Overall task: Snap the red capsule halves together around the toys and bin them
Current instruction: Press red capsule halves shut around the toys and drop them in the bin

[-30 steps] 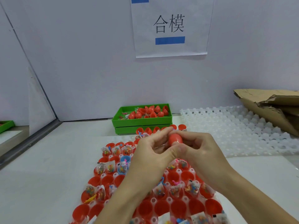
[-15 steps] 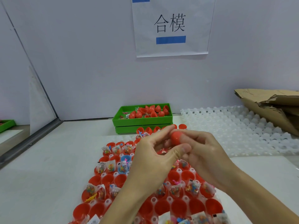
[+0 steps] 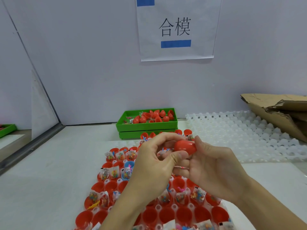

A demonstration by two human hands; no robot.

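Note:
A closed red capsule (image 3: 185, 147) lies sideways between my two hands, above the tray. My right hand (image 3: 214, 170) grips its right end with thumb and fingers. My left hand (image 3: 154, 163) has index finger and thumb curled round its left end. Under the hands lies a white tray (image 3: 114, 162) of open red capsule halves (image 3: 167, 216), several of them with small bagged toys (image 3: 114, 173) inside. A green bin (image 3: 146, 127) with finished red capsules stands behind the tray against the wall.
An empty white cell tray (image 3: 240, 135) lies at the right back, with torn cardboard (image 3: 280, 112) on its far corner. A paper sign (image 3: 176, 29) hangs on the wall. A metal-edged partition (image 3: 33, 143) runs along the left.
The capsule has moved to the right and now lies sideways, more in my right hand. Both hands stay above the tray.

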